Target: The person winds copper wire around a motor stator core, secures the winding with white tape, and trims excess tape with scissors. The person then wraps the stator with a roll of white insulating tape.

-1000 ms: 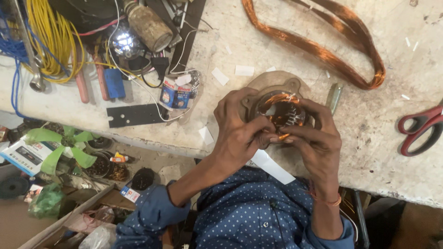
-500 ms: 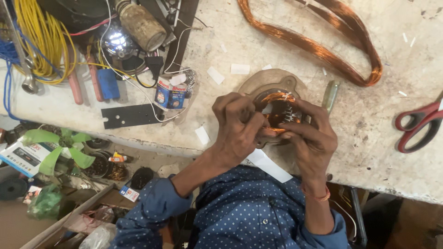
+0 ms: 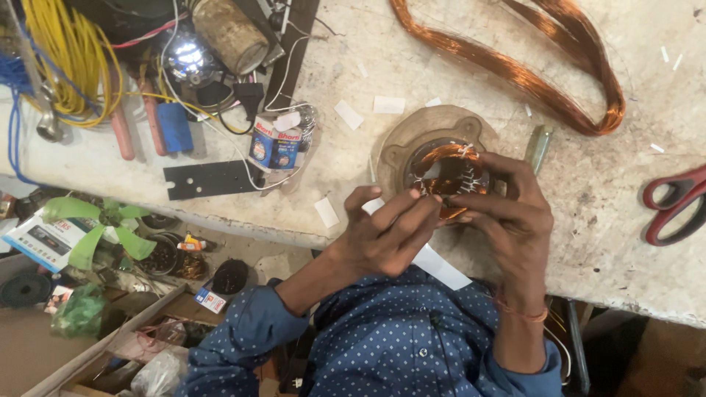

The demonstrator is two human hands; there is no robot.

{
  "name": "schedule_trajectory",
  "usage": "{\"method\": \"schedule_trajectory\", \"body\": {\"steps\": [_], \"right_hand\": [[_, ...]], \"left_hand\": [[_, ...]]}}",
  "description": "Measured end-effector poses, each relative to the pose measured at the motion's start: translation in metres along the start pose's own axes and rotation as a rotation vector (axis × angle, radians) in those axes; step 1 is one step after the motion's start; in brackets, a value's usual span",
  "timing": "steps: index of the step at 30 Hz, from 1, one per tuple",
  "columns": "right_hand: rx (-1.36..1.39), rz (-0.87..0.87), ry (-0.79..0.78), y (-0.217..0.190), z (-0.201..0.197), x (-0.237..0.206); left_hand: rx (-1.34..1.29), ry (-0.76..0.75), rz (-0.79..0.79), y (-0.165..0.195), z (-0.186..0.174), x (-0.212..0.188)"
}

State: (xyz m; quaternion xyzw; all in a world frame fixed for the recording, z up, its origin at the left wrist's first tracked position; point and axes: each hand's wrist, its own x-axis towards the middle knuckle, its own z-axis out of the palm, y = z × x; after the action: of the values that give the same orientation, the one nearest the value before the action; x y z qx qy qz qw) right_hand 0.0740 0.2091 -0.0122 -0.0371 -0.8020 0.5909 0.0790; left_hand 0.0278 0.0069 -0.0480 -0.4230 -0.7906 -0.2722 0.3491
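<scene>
A round motor stator wound with copper wire [image 3: 445, 170] is held over a tan round plate [image 3: 401, 143] on the workbench. My right hand [image 3: 515, 213] grips its right side and lower edge. My left hand [image 3: 386, 231] rests at its lower left, fingertips pinched together against the copper winding. A white paper strip [image 3: 440, 266] lies under my wrists at the bench edge.
A big loop of copper wire [image 3: 544, 70] lies at the back. Red-handled scissors [image 3: 673, 206] are at the right. Small metal tool [image 3: 538, 145] beside the plate. Yellow cable [image 3: 70, 59], a tape roll [image 3: 276, 145], a black metal strip [image 3: 213, 179] and tools crowd the left.
My left hand has slipped down off the top of the stator to its lower left, which uncovers the winding. The right hand keeps its grip.
</scene>
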Motion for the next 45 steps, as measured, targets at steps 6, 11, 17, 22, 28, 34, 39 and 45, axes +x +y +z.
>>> {"method": "schedule_trajectory", "body": {"steps": [6,11,17,22,28,34,39,45], "right_hand": [[-0.016,0.03,0.019,0.001,0.0,-0.001],[0.075,-0.064,0.018,-0.006,-0.002,0.001],[-0.557,-0.261,0.113,-0.028,0.006,0.016],[-0.729,-0.364,0.048,-0.037,0.005,0.036],[-0.676,-0.369,0.057,-0.028,0.006,0.041],[-0.532,-0.349,0.066,-0.022,0.004,0.042],[-0.4,-0.249,0.083,-0.025,0.007,0.042],[-0.257,-0.133,0.107,-0.028,0.011,0.042]], "left_hand": [[-0.117,-0.023,-0.172,0.005,-0.006,0.01],[-0.344,-0.112,-0.333,0.003,-0.02,0.028],[-0.053,-0.297,-0.23,-0.019,-0.016,0.065],[0.187,-0.599,-0.089,-0.018,-0.011,0.092],[0.28,-0.737,0.144,-0.027,0.002,0.095],[0.1,-0.703,0.118,-0.043,0.009,0.085],[-0.089,-0.6,-0.105,-0.049,0.003,0.079],[-0.216,-0.48,-0.334,-0.047,0.003,0.082]]}}
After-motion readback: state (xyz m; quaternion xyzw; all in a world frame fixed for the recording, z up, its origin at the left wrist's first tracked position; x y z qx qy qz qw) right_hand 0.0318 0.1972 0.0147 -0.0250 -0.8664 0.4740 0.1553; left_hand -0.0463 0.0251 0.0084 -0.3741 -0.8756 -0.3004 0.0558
